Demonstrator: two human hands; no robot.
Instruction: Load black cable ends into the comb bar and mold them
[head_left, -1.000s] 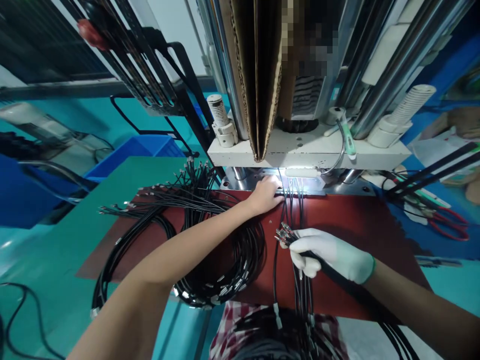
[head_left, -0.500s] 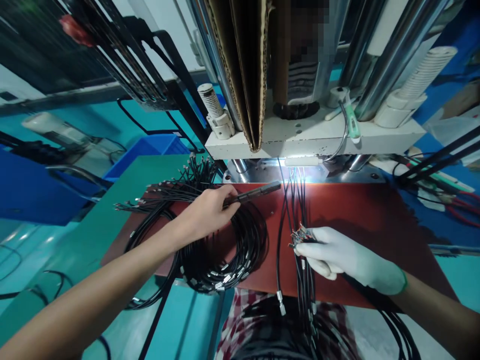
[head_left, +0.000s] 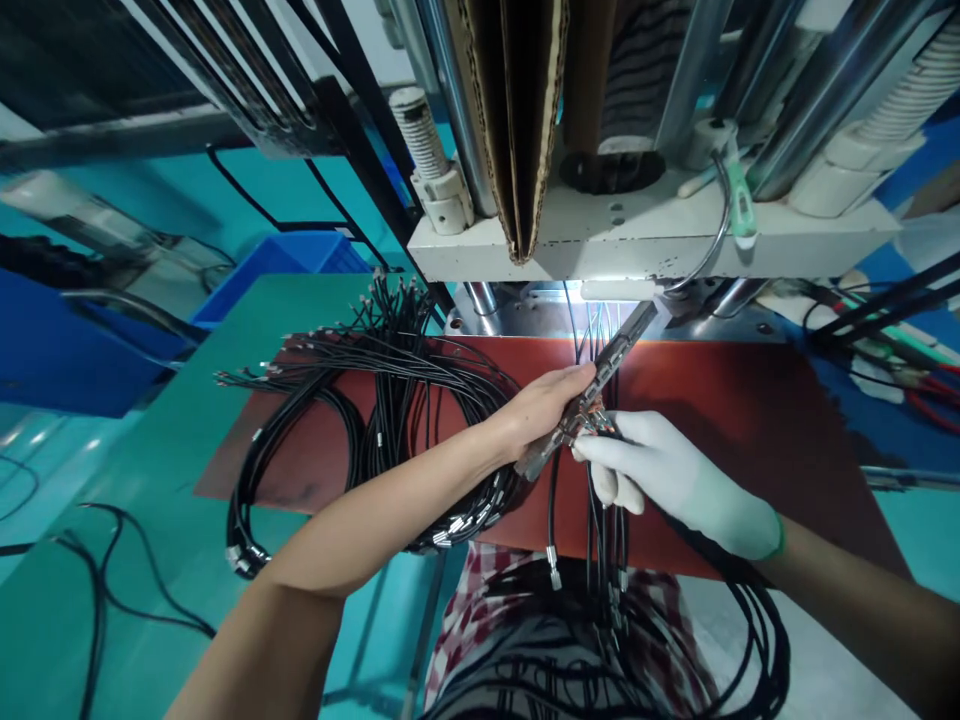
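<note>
My bare left hand [head_left: 546, 402] is closed round a long grey slotted metal bar [head_left: 628, 338], tilted with its far end up and to the right. In my right hand [head_left: 671, 475], in a white glove, is a bunch of black cables with small metal connector ends [head_left: 598, 421]. Those ends meet the bar's near half; whether any sit in its slots I cannot tell. Behind the bar, several thin cables [head_left: 616, 385] run from the lit machine bed down over the red-brown board. One cable with a silver metal connector [head_left: 553, 568] hangs over the board's front edge.
Coiled black cables [head_left: 390, 400] lie on the left of the red-brown board [head_left: 757, 440]. The press's pale plate [head_left: 645, 240] spans the back, with folded cardboard [head_left: 525, 130] standing on it. Tools with red handles [head_left: 937, 390] are at far right. More cables rest across the lap.
My left hand has carried the metal bar right, from above the coiled cables to the connector ends in my right hand. The bar is now tilted more steeply. The camera view has shifted slightly.
</note>
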